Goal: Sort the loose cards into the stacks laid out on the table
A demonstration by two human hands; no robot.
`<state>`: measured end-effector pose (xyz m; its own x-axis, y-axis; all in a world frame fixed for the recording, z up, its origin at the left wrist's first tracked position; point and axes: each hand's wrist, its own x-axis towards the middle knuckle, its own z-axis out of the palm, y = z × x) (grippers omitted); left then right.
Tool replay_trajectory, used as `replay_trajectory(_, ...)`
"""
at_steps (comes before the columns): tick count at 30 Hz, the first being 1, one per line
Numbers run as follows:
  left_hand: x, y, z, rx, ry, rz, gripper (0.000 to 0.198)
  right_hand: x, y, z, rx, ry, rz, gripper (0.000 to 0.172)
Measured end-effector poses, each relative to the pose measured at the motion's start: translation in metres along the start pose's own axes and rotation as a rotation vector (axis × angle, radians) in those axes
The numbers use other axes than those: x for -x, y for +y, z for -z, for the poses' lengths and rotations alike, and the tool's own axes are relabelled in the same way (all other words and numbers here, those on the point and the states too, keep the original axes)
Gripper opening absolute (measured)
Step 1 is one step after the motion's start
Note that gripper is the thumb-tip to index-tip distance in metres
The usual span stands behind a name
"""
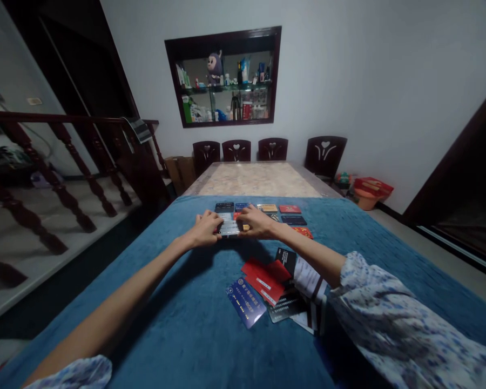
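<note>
Both arms reach forward over a blue cloth (178,324) on a long table. My left hand (206,228) and my right hand (256,221) are closed on the two ends of a grey card (229,229), holding it flat on the cloth. Around them lie rows of cards: a dark one (224,207), a blue one (241,206), a tan one (268,207), a red one (290,209), a dark blue one (294,220). Nearer to me lies a loose heap of cards (267,292), with red ones on top and a blue one (246,302) at its left.
Beyond the cloth the table's marbled top (259,181) is bare. Several dark wooden chairs (326,154) stand at the far end and right. A wall niche (224,78) holds bottles and a plush toy. A wooden stair railing (65,162) runs at left. A red container (370,192) sits on the floor.
</note>
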<state>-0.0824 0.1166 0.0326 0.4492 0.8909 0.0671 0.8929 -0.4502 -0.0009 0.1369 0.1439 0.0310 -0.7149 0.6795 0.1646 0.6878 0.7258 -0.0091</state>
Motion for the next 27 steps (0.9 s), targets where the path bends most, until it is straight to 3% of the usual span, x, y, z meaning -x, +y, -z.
replay_trajectory(8,-0.018,-0.019,0.01,-0.03,-0.008,0.048,0.03,-0.032,0.0,0.01,0.037,-0.036,-0.056,0.027)
replay_trajectory(13,-0.028,-0.027,0.013,-0.054,-0.033,0.08,0.032,-0.051,0.007,0.007,0.036,-0.065,-0.017,0.028)
replay_trajectory(20,-0.042,-0.046,0.008,-0.077,-0.053,0.088,0.04,-0.072,0.007,0.002,0.053,-0.105,-0.077,0.028)
replay_trajectory(27,-0.058,-0.058,-0.001,-0.084,-0.097,0.109,0.033,-0.084,0.01,-0.005,0.062,-0.139,-0.112,0.03)
